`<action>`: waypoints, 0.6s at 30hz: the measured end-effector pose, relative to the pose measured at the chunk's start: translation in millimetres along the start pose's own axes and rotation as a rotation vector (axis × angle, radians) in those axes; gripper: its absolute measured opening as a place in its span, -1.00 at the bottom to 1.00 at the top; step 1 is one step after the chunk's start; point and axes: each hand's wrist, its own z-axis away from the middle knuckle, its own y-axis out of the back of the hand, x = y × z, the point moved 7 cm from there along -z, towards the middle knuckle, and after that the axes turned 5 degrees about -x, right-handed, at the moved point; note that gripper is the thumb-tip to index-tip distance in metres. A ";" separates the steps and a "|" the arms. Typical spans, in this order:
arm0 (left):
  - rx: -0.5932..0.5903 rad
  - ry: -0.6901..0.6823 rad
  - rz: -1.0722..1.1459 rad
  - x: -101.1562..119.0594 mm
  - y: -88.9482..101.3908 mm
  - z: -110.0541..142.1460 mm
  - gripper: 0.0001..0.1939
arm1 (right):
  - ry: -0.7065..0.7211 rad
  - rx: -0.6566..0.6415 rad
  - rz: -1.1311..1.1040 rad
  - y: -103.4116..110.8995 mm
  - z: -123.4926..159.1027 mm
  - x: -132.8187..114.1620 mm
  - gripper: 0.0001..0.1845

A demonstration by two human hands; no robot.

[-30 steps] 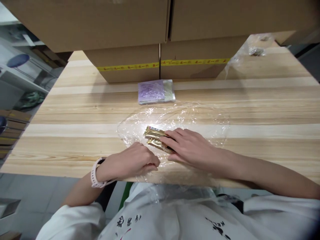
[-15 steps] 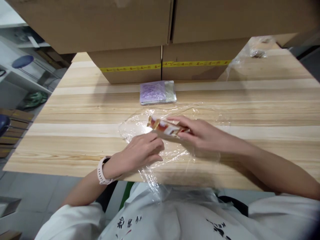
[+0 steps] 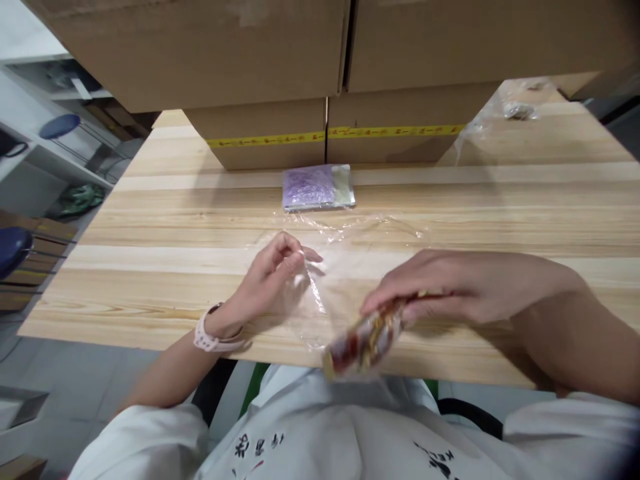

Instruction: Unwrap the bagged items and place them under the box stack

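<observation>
My right hand [image 3: 430, 287] is closed on a red and gold packet [image 3: 363, 343], which tilts down toward the table's front edge and is blurred by motion. A pinch of thumb and finger on my left hand [image 3: 280, 263] grips a clear plastic film [image 3: 316, 293]. The film spreads thinly over the wooden table [image 3: 175, 287] between and beyond both hands, and its outline is hard to follow. Behind it lies a flat purple and silver packet [image 3: 315, 187] in shiny wrapping.
Cardboard boxes [image 3: 270, 143] with yellow tape are stacked at the back of the table. Crumpled clear plastic [image 3: 517, 110] lies at the far right. A blue stool [image 3: 60, 125] and shelving stand off to the left.
The red and gold packet has come down toward me in my right hand and now points down-left. My left hand has moved up and left, lifting the film's edge.
</observation>
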 end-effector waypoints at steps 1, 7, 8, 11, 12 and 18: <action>0.005 0.052 0.206 -3.4 2.5 -0.7 -0.80 | 0.027 -0.072 -0.006 -6.4 -0.7 -2.3 -0.65; -0.028 0.362 0.715 -16.2 -11.7 6.0 -0.69 | -0.130 0.136 0.119 -10.0 -6.4 16.8 -0.60; -0.044 0.387 0.738 -16.5 -16.1 7.5 -0.65 | -0.148 0.170 0.132 -10.3 -7.4 20.7 -0.61; -0.133 0.386 0.794 -11.7 -27.3 9.6 -0.52 | -0.194 0.223 0.114 -11.7 -10.8 32.0 -0.63; -0.174 0.365 0.813 -8.8 -29.9 9.5 -0.48 | -0.211 0.234 0.100 -11.6 -11.8 35.3 -0.63; -0.316 0.294 0.651 -3.4 -35.8 6.0 -0.08 | -0.292 0.300 0.017 -8.5 -16.8 43.3 -0.68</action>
